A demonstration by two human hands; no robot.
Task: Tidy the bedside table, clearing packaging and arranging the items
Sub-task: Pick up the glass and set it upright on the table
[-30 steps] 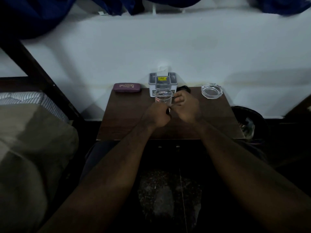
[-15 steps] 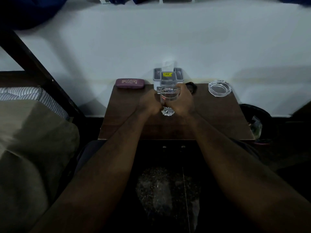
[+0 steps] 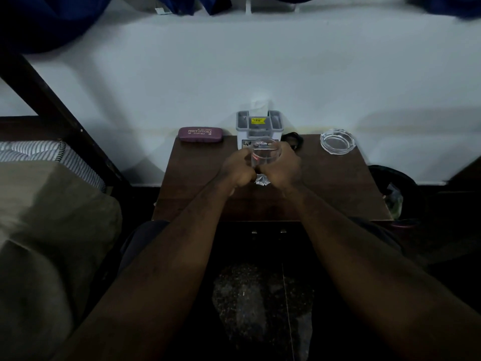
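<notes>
The left hand (image 3: 238, 168) and right hand (image 3: 283, 168) are gripping a clear drinking glass (image 3: 265, 153) at the centre of the surface (image 3: 338, 183), with the fingers curling round its left and right sides. A crumpled foil wrapper (image 3: 261, 180) is lying just near of the glass, between the two hands. A maroon spectacle case (image 3: 200, 134) is sitting far-left, a grey organiser (image 3: 259, 125) far-centre, and a glass ashtray (image 3: 337, 141) far-right.

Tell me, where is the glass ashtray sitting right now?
In the head view, the glass ashtray sits at the far right corner of the bedside table, by the wall, right of the grey organiser.
</notes>
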